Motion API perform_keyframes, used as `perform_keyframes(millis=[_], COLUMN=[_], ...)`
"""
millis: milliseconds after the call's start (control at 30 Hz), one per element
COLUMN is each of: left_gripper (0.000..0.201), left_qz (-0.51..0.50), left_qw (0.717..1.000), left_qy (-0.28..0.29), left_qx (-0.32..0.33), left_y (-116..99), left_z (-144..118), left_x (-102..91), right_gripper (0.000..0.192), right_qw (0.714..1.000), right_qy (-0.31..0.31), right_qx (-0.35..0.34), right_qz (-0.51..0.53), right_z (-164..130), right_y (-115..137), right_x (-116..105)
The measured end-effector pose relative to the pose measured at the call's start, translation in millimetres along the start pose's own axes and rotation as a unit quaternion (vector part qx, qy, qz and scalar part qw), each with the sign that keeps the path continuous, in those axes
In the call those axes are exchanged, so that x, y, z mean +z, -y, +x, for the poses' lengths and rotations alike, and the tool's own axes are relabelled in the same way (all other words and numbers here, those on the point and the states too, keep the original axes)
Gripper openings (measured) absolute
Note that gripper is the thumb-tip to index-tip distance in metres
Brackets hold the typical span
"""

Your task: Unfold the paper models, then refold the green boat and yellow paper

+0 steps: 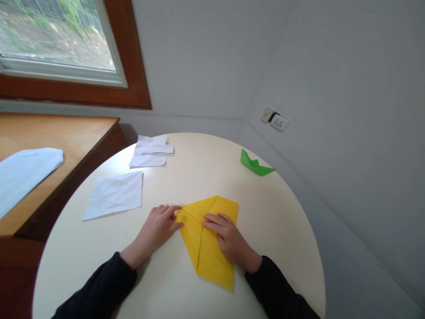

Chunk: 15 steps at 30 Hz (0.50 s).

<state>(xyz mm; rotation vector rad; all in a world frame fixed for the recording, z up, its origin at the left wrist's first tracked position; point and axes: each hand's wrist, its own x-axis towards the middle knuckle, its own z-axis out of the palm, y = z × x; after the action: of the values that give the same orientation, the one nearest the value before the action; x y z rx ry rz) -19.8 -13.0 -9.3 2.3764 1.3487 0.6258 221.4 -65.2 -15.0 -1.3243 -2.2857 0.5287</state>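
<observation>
A sheet of yellow paper (215, 257), folded and creased, lies on the round white table (275, 235) in front of me. At its left corner, my left hand (164, 221) pinches the paper between thumb and fingers. My right hand (229, 237) rests on the middle of the sheet, its fingers stretched out flat beside a crease. Part of the paper is hidden under that hand. Toward the back right of the table stands a green folded paper boat (255, 165), apart from both hands.
White paper (116, 195) lies at the table's left, with white paper strips (151, 150) behind it. A wooden desk (83, 133) holding pale blue folded cloth or paper (29, 170) stands at left, below a window (59, 35). A socket (279, 122) is on the wall.
</observation>
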Motion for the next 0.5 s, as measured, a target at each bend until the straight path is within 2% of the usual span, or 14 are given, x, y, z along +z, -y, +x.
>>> perform_keyframes(millis=[200,500], left_gripper=[0.03,0.03], left_qz=[0.001,-0.006], left_qw=[0.999,0.999], left_qy=[-0.002,-0.011], left_qx=[-0.036,-0.052], left_y=[-3.3,-3.3], left_z=[-1.8,-1.9], left_x=[1.5,5.3], right_gripper=[0.057,0.058], right_qw=[1.0,1.0], right_qy=[-0.001,-0.007], right_qx=[0.002,0.0], right_qz=[-0.001,-0.004], right_z=[-0.2,0.4], right_y=[-0.3,0.8], right_x=[1.1,0.4])
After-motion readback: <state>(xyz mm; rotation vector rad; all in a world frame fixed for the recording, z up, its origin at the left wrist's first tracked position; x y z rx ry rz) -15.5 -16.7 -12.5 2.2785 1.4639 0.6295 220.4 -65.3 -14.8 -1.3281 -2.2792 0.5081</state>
